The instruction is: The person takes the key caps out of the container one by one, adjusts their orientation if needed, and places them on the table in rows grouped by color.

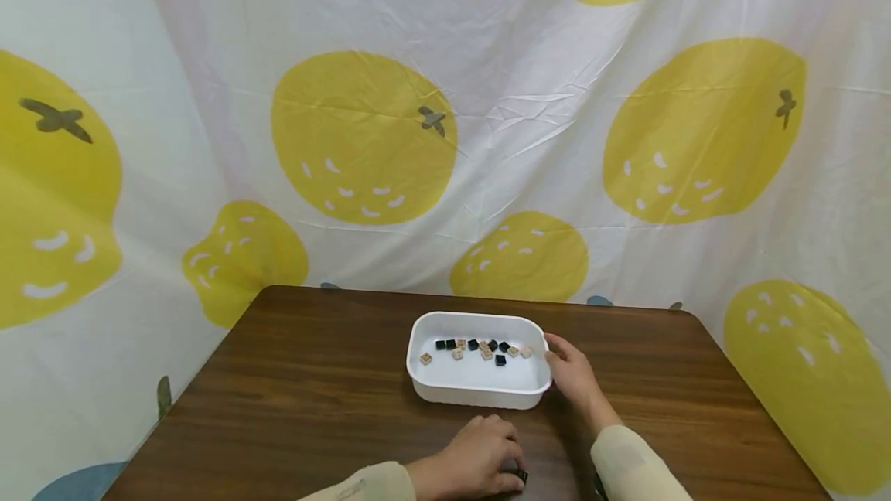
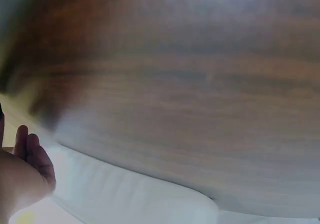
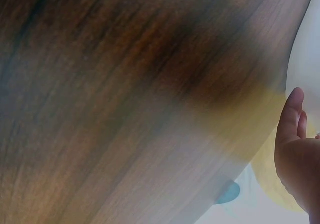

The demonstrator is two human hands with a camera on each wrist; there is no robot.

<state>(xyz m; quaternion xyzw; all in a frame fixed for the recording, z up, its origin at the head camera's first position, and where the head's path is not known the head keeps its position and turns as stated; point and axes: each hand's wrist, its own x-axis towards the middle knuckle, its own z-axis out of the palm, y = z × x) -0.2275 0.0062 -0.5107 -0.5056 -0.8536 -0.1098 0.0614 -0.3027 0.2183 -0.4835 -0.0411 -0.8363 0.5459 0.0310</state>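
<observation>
My left hand [image 1: 482, 451] is low over the front of the table, pinching a small black piece [image 1: 522, 475] between thumb and fingers. Its fingers [image 2: 34, 149] show at the edge of the left wrist view, where the piece itself is not clearly seen. Beyond it stands a white plastic tray [image 1: 476, 394]. Inside lie several small square pieces, some black [image 1: 500, 360], some beige [image 1: 426, 359], mostly toward the back. At the tray's right end, my right hand [image 1: 576, 379] holds the rim; its fingers [image 3: 289, 119] lie against the tray's side in the right wrist view.
The brown wooden table [image 1: 313, 377] has rounded far corners. Behind it hangs a white cloth [image 1: 501, 138] printed with yellow lemons, close against the table's far and side edges. Tabletop lies to the left and right of the tray.
</observation>
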